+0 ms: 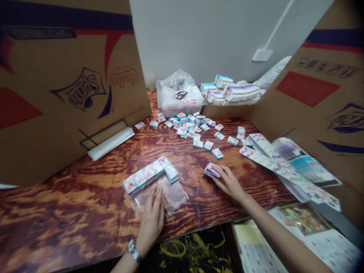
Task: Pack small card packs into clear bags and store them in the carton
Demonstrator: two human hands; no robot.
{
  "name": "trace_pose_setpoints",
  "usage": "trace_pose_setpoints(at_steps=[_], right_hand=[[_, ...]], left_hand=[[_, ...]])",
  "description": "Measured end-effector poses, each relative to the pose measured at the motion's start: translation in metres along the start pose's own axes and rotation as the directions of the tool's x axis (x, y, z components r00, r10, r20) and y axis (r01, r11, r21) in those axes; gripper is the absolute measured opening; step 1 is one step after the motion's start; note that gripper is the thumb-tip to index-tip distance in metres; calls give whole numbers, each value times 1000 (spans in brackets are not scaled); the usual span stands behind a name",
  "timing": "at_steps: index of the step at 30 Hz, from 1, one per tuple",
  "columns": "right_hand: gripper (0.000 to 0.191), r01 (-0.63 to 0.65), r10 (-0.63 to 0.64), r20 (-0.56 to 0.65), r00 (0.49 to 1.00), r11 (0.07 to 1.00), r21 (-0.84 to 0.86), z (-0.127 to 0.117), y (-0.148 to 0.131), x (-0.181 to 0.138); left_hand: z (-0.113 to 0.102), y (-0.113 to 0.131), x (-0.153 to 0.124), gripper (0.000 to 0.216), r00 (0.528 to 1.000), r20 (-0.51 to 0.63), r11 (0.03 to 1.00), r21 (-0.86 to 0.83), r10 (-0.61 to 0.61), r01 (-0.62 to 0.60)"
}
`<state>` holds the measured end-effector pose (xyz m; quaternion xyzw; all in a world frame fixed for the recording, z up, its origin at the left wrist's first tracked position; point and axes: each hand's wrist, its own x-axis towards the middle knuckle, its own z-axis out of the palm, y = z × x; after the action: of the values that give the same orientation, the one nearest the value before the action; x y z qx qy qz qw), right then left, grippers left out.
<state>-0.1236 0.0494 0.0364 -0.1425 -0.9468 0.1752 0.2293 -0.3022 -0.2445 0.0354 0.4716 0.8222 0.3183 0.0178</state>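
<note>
Fingers of the left hand point(152, 220) lie flat and together on a clear plastic bag point(159, 191) that holds a row of small packets point(150, 172) (a watch sits on that wrist). Further right, the right hand point(229, 182) pinches one small packet point(212, 170) against the wooden table point(71, 212). Behind it lies a scattered pile of packets point(193, 127), and printed sheets point(284, 167) lie at the right.
</note>
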Motion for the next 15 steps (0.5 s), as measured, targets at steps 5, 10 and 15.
trace_pose_setpoints(at_steps=[5, 10, 15], right_hand=[[49, 154, -163, 79, 983, 982, 108, 11, -112, -3], [44, 147, -147, 69, 987, 989, 11, 86, -164, 13], [45, 10, -10, -3, 1000, 990, -141, 129, -163, 36]], left_hand=[[-8, -1, 2, 56, 999, -17, 999, -37, -37, 36], [-7, -2, 4, 54, 999, -42, 993, -112, -34, 29], [-1, -1, 1, 48, 990, -61, 977, -175, -131, 118]])
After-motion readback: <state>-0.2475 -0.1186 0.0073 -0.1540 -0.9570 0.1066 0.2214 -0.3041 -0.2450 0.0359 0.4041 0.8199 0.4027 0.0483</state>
